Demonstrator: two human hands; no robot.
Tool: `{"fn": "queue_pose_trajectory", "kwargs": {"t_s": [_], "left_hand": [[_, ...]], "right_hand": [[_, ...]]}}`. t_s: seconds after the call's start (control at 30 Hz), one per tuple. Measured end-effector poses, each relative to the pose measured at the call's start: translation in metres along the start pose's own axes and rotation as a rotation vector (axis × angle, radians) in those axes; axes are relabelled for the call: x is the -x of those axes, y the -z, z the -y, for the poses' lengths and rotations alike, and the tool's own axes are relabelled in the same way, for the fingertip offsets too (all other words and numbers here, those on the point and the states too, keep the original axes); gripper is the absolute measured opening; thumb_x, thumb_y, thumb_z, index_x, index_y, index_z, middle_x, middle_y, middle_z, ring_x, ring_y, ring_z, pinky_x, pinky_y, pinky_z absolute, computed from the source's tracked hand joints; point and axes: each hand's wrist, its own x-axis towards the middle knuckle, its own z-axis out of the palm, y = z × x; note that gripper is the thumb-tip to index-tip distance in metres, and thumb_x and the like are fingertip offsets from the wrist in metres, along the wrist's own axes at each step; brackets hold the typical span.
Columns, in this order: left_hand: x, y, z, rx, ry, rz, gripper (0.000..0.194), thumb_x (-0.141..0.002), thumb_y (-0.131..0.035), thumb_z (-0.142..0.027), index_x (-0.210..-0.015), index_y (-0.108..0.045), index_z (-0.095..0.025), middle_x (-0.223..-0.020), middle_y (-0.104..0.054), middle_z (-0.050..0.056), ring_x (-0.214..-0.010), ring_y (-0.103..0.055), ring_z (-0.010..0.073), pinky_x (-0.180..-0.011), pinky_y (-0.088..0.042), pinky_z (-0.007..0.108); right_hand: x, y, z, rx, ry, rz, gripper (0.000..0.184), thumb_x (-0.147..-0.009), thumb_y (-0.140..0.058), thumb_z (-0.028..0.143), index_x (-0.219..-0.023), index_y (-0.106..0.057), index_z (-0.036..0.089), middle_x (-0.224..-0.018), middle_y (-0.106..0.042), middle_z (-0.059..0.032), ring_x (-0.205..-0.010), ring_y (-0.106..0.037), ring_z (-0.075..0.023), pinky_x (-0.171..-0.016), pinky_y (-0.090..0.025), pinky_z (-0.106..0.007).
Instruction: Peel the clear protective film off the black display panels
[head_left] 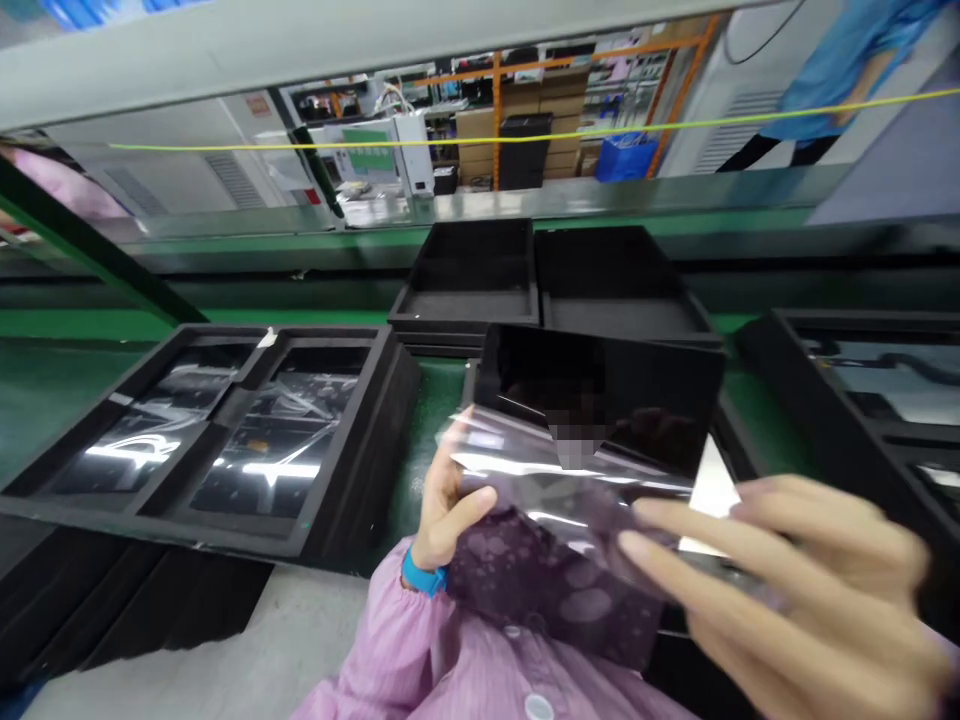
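Observation:
A glossy black screen panel (600,395) is held up in front of me over the green belt. My left hand (446,500) grips its lower left edge, thumb folded over the panel. A clear protective film (555,490) curls off the panel's lower part. My right hand (795,590), close to the camera and blurred, has its fingers stretched toward the film's right end and seems to pinch it. A pink sleeve with a blue wristband (421,575) covers my left wrist.
A black foam tray (352,440) with two film-covered panels lies at left. Two empty black trays (525,290) sit behind the panel, and another tray (847,400) with panels at right. A stack of black trays (112,610) stands at the lower left. A person in blue (847,60) is at the far right.

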Motion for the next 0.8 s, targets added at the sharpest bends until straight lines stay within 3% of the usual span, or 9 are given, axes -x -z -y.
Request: {"fn": "queue_pose_trajectory", "kwargs": {"t_s": [0.13, 0.3, 0.43, 0.57, 0.67, 0.73, 0.8], "left_hand": [[0.007, 0.012, 0.013, -0.012, -0.001, -0.100, 0.060, -0.066, -0.075, -0.030, -0.124, -0.059, -0.034, -0.132, -0.060, -0.003, -0.127, -0.050, 0.0280, -0.103, -0.044, 0.035], [0.017, 0.009, 0.004, 0.074, 0.020, -0.128, 0.062, -0.064, -0.076, -0.033, -0.122, -0.059, -0.039, -0.120, -0.067, -0.007, -0.113, -0.062, 0.0258, -0.096, -0.050, 0.031], [0.018, 0.001, -0.004, 0.059, 0.001, -0.118, 0.057, -0.064, -0.076, -0.034, -0.119, -0.063, -0.034, -0.104, -0.073, -0.003, -0.105, -0.065, 0.0279, -0.099, -0.048, 0.036], [0.018, -0.003, -0.007, 0.090, 0.003, -0.133, 0.055, -0.062, -0.077, -0.034, -0.116, -0.065, -0.035, -0.105, -0.073, -0.005, -0.104, -0.066, 0.0269, -0.104, -0.044, 0.037], [0.020, -0.001, -0.006, 0.102, 0.027, -0.122, 0.056, -0.063, -0.078, -0.034, -0.117, -0.064, -0.037, -0.104, -0.073, -0.006, -0.102, -0.067, 0.0263, -0.101, -0.047, 0.037], [0.019, 0.002, -0.004, 0.102, 0.049, -0.087, 0.058, -0.066, -0.076, -0.035, -0.121, -0.061, -0.038, -0.104, -0.074, -0.005, -0.106, -0.065, 0.0281, -0.099, -0.048, 0.038], [0.016, 0.005, -0.002, 0.082, 0.051, -0.045, 0.057, -0.068, -0.074, -0.036, -0.123, -0.060, -0.037, -0.111, -0.072, -0.006, -0.112, -0.062, 0.0287, -0.099, -0.048, 0.036]], "right_hand": [[-0.018, -0.007, 0.025, -0.257, 0.029, -0.021, 0.037, -0.087, -0.052, 0.010, -0.111, -0.062, 0.037, -0.102, -0.065, 0.0034, -0.083, -0.055, -0.0133, -0.069, -0.047, -0.027], [-0.021, -0.007, 0.028, -0.418, 0.103, 0.099, 0.030, -0.098, -0.036, 0.023, -0.115, -0.058, 0.013, -0.101, -0.066, -0.0038, -0.090, -0.059, -0.0073, -0.074, -0.050, -0.013], [-0.023, -0.008, 0.025, -0.409, 0.228, 0.091, 0.030, -0.099, -0.036, 0.025, -0.113, -0.057, 0.010, -0.108, -0.065, -0.0039, -0.101, -0.057, -0.0074, -0.087, -0.048, -0.015], [-0.026, -0.008, 0.029, -0.430, 0.298, 0.107, 0.034, -0.100, -0.031, 0.024, -0.113, -0.058, 0.007, -0.110, -0.064, -0.0032, -0.107, -0.055, -0.0084, -0.094, -0.046, -0.017], [-0.028, -0.006, 0.035, -0.429, 0.212, 0.077, 0.035, -0.101, -0.028, 0.023, -0.108, -0.059, 0.008, -0.105, -0.066, -0.0023, -0.104, -0.056, -0.0077, -0.095, -0.046, -0.016], [-0.031, -0.005, 0.034, -0.420, 0.203, 0.124, 0.032, -0.099, -0.031, 0.019, -0.102, -0.062, 0.011, -0.104, -0.066, -0.0017, -0.103, -0.056, -0.0093, -0.098, -0.045, -0.017], [-0.037, -0.002, 0.026, -0.440, 0.349, 0.218, 0.030, -0.095, -0.034, 0.016, -0.094, -0.064, 0.012, -0.108, -0.064, -0.0040, -0.107, -0.055, -0.0139, -0.102, -0.045, -0.021]]}}
